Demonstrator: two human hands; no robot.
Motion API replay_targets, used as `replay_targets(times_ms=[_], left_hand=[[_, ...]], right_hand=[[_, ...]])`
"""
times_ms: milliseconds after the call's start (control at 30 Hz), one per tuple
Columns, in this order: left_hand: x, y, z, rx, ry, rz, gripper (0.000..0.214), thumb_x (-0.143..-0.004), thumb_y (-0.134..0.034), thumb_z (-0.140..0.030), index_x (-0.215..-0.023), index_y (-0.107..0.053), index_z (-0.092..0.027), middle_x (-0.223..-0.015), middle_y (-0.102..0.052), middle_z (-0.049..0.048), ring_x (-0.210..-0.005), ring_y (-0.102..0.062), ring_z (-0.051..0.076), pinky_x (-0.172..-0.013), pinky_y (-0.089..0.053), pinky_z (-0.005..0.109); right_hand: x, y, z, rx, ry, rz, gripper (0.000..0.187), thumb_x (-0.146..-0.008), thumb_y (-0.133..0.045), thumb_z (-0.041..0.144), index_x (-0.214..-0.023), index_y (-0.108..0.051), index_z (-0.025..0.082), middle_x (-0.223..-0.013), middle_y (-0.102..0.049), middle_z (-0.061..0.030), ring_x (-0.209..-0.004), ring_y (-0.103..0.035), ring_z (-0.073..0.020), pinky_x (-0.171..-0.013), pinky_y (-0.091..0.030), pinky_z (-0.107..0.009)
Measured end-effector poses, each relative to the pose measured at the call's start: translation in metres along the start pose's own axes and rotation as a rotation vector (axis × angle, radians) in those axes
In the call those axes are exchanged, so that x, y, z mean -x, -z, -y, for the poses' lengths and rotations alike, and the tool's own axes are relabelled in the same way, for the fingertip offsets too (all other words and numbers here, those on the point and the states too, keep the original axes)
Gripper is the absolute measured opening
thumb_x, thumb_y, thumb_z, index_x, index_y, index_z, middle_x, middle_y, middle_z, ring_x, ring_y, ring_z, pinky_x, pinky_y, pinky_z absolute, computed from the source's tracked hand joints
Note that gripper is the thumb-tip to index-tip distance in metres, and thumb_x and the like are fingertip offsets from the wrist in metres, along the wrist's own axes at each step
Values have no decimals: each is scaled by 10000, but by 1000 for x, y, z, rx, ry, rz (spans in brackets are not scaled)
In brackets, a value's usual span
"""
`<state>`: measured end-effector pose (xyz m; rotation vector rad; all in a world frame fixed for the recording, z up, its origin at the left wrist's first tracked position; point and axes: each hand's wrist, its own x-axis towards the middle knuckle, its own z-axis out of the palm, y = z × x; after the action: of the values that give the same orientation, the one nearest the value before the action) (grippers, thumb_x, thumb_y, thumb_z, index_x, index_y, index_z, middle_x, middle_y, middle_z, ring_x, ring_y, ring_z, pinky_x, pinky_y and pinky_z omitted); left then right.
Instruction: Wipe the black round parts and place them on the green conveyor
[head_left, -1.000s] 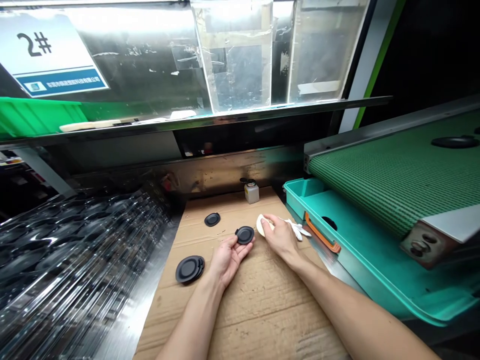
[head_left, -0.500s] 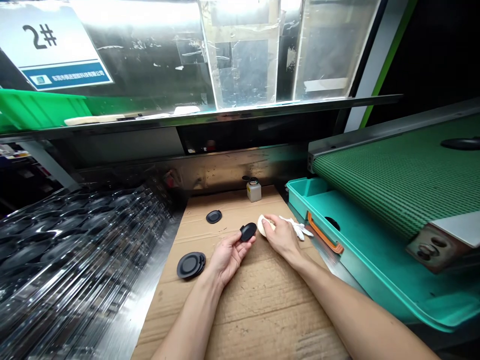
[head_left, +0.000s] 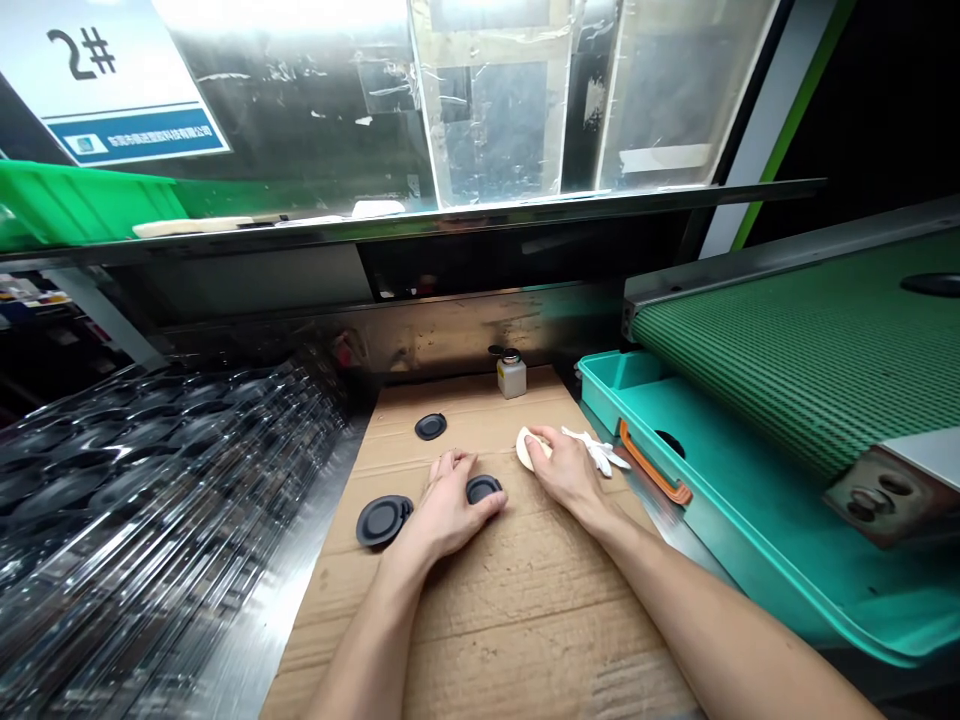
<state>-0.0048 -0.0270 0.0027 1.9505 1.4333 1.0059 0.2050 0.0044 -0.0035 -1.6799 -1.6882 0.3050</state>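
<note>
My left hand (head_left: pixel 450 510) is turned palm down, its thumb and fingers around a small black round plastic lid (head_left: pixel 482 488) low over the cardboard. Part of that lid is hidden by the hand. A pale, round-edged pad (head_left: pixel 524 450) is pinched in my right hand (head_left: pixel 564 470), to the right of the lid. Left of my left hand lies a short stack of black lids (head_left: pixel 381 522). One more black lid (head_left: pixel 430 427) rests farther back on the cardboard sheet (head_left: pixel 525 620).
A small bottle (head_left: pixel 512 378) with a metal top stands at the back. White gloves (head_left: pixel 600 452) lie beside my right hand. To the right are a teal bin (head_left: pixel 750 520) with an orange handle and a green conveyor belt (head_left: pixel 810 320). Stacked clear trays (head_left: pixel 165 500) fill the left.
My left hand has turned from palm up to palm down, bringing the black lid lower and away from the pad. My right hand still holds the pad in nearly the same place.
</note>
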Motion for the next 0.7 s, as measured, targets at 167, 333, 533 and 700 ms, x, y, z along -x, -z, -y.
replay_targets(times_ms=[167,333,533,700], left_hand=[[2,7,-10,-10,-53,94,540,-552,-808,-335,-1059,-667,-218,-1133,-619,110,-1172,-469,347,-1028,-325,439],[2,-4,-36,-109,-25,-76,480,-708,-679,-313,-1167,-565,-229,-1108,-651,67,-1025,-600,247,-916,-435,366],[3,-14,-50,-102,160,-225,523,-707,-684,-379,-1180,-550,-199,-979,-703,69,-902,-659,229,-805,-488,331],[2,-12,-43,-35,157,-228,526,-690,-711,-365,-1168,-569,-196,-987,-701,82,-931,-652,249,-844,-477,357]], right_hand=[[0,2,1,12,8,15,363,-902,-440,450,-1134,-654,272,-1011,-707,-43,-1005,-634,-210,-898,-439,-304],[2,2,0,12,17,9,357,-905,-432,448,-1142,-645,287,-1016,-707,-30,-998,-637,-202,-876,-448,-298],[2,-1,-3,12,32,2,351,-903,-438,443,-1137,-648,288,-1021,-706,-28,-995,-638,-203,-879,-446,-300],[1,-3,-5,-10,56,4,348,-904,-438,443,-1137,-644,288,-1037,-704,-22,-997,-637,-200,-885,-447,-300]])
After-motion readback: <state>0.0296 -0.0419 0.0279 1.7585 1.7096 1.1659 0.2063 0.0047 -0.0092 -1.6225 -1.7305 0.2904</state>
